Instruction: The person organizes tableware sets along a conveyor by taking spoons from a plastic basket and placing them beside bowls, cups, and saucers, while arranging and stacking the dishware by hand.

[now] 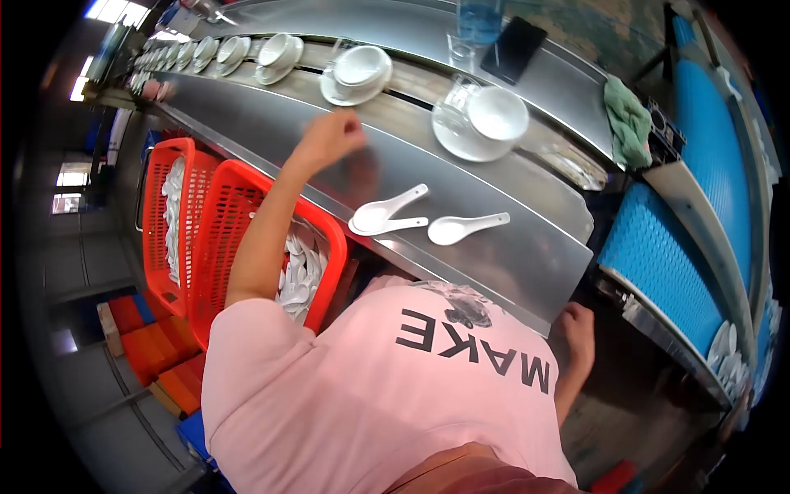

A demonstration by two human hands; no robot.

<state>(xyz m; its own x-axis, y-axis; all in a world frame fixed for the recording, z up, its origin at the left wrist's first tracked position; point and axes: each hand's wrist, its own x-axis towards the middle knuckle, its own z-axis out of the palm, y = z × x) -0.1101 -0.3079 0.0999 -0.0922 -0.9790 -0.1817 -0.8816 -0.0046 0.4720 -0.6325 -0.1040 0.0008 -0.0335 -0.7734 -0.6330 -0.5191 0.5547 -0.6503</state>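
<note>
My left hand [331, 138] is over the steel ledge, just below a white bowl on a saucer [356, 72]. Its fingers are curled together; what they hold, if anything, is hidden. My right hand [578, 327] is low beside the ledge's near right corner, its fingers curled and their inside hidden. On the steel ledge [510, 247] lie two overlapping white spoons [380, 216] and a single white spoon [451, 231]. A second bowl, with a clear glass beside it, rests on a saucer [469, 146] to the right.
Bowl-and-saucer sets [280, 58] line the conveyor toward the back left. Red baskets [329, 284] of white spoons stand below the ledge. Beyond the conveyor are a dark phone [514, 49], a blue container [480, 20] and a green cloth [627, 122]. Blue belts [666, 251] run at right.
</note>
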